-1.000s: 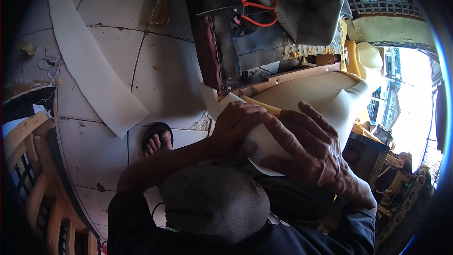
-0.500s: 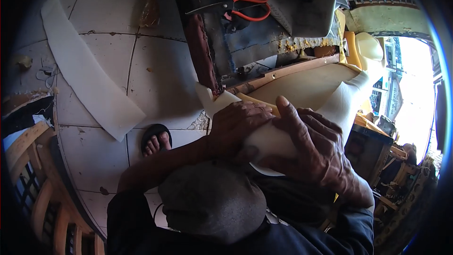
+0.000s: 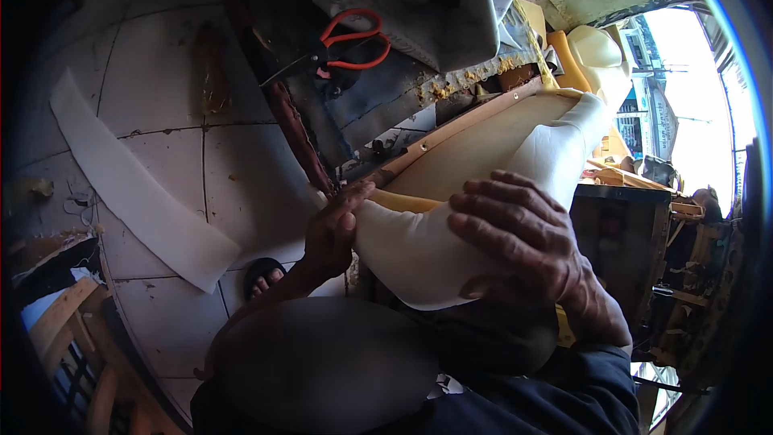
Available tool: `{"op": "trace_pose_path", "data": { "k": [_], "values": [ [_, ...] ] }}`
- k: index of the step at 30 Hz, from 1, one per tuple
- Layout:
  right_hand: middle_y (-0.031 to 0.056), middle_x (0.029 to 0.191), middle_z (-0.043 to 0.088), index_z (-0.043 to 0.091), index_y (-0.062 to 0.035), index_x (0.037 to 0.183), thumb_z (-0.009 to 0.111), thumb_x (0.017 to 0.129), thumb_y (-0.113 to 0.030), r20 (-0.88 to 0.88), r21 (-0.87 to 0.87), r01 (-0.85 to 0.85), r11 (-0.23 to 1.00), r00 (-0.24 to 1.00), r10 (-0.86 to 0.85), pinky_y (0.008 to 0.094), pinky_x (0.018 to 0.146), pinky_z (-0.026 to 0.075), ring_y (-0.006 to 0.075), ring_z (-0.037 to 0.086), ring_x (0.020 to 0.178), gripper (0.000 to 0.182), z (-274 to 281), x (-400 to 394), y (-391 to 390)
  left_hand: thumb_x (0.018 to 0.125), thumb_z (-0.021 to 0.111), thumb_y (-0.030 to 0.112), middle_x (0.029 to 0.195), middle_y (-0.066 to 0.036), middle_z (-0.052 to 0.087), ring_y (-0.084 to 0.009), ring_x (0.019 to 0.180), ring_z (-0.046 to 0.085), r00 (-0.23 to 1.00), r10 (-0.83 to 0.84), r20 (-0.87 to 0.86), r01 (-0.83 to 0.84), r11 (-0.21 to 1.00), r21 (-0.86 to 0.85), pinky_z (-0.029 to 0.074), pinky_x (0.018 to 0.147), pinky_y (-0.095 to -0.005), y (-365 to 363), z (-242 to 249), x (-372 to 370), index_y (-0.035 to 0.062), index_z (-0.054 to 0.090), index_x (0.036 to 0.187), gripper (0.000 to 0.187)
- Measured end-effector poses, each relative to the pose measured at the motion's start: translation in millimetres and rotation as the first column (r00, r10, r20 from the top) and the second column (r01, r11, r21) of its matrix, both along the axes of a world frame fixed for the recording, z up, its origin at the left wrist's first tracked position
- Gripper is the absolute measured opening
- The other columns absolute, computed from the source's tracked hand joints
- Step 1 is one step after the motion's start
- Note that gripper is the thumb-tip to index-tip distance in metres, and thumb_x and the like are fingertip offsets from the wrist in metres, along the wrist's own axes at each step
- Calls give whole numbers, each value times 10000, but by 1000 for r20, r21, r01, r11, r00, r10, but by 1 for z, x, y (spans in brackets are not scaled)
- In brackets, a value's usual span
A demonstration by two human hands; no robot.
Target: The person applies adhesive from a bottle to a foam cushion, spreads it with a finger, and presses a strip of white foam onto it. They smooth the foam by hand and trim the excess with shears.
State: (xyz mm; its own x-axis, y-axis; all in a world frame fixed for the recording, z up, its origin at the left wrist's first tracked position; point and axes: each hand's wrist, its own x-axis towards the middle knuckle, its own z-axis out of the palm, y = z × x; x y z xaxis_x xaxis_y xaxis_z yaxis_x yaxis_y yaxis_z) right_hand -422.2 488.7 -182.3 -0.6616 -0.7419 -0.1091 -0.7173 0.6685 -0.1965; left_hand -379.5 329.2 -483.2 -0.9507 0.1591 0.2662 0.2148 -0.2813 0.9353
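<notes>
White foam sheet point(image 3: 411, 262) is wrapped over the near end of a long padded seat frame, with a yellow foam edge point(image 3: 407, 202) showing at its inner side. At its left corner, my left hand point(image 3: 330, 234) is closed on the foam, fingers over the top and thumb lower down. My right hand point(image 3: 519, 229) lies on the right part of the foam, fingers stretched out and slightly apart. The underside of the foam is hidden.
Scissors with red handles point(image 3: 354, 40) lie on a dark upholstered piece beyond a wooden rail point(image 3: 475, 121). Grey printed cloth point(image 3: 419, 0) is heaped there. A white foam strip point(image 3: 137, 193) lies on the tiled floor. Wooden slats point(image 3: 60, 306) stand lower left; a dark box point(image 3: 612, 250) is at right.
My left hand has moved left, from the top of the foam to its corner. My right hand stays on the foam, uncovering more of its front. The view has shifted.
</notes>
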Motion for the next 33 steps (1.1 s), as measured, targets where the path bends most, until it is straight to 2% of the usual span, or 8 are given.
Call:
{"op": "trace_pose_path", "data": {
  "k": [2,4,9,15,21,23,27,33],
  "values": [
    [147,1242,699,692,-81,1274,687,869,-600,-109,0,133,991,985,-132,512,1075,477,332,654,1204,658,0,-1,40,1080,331,406,1347,-274,613,-410,1346,544,995,-61,74,64,997,-44,402,1146,-474,-11,28,-11,-60,576,1363,598],
    [149,1233,702,701,-83,1253,636,889,-654,-155,10,195,981,969,-191,526,1096,456,340,647,1215,681,-1,-6,75,1070,373,507,1430,-259,563,-401,1407,484,976,-171,-137,160,983,-85,355,1181,-482,-18,77,-34,-44,514,1443,680],
    [149,1114,709,722,-76,1154,503,957,-671,125,-34,251,967,961,-245,494,1032,456,358,658,1092,664,-9,-18,107,1016,429,638,1500,-273,483,-431,1404,466,750,-550,-369,377,813,-445,369,1174,-496,2,149,-59,-68,445,1480,845],
    [202,1152,709,716,-31,1223,405,995,-660,127,-72,292,954,951,-282,501,1051,429,398,648,1099,738,-10,-39,133,993,549,587,1469,-286,507,-444,1360,510,765,-586,-266,466,790,-398,385,1167,-466,2,160,-61,-73,413,1500,843],
    [197,1001,736,765,-17,1029,364,1051,-539,184,-17,386,922,908,-377,485,997,467,399,664,1004,658,-10,-54,155,1077,504,294,1287,-258,663,-381,1315,576,929,-369,-18,337,868,-366,416,1126,-425,11,183,-79,-55,638,1299,435],
    [176,920,747,781,-44,953,344,1070,-521,229,-51,406,913,894,-385,439,964,491,369,679,947,658,-14,-64,170,1062,536,270,1175,-226,710,-352,1156,664,866,-437,243,497,804,-327,466,1054,-413,15,198,-87,-36,665,1261,387],
    [166,949,768,821,-71,885,348,1064,-551,111,25,535,845,838,-534,432,985,498,323,709,966,697,-25,-76,201,1048,560,270,997,-193,732,-327,980,696,880,-463,102,446,736,-508,512,914,-403,15,209,-89,-35,709,1148,353],
    [186,1132,746,788,-47,1069,356,1064,-521,41,-89,489,868,872,-487,449,1054,471,352,688,1112,641,-28,-66,194,1007,601,372,866,-192,725,-330,818,709,762,-471,444,627,368,-686,519,774,-422,30,238,-120,15,745,996,384]
  ]
}}
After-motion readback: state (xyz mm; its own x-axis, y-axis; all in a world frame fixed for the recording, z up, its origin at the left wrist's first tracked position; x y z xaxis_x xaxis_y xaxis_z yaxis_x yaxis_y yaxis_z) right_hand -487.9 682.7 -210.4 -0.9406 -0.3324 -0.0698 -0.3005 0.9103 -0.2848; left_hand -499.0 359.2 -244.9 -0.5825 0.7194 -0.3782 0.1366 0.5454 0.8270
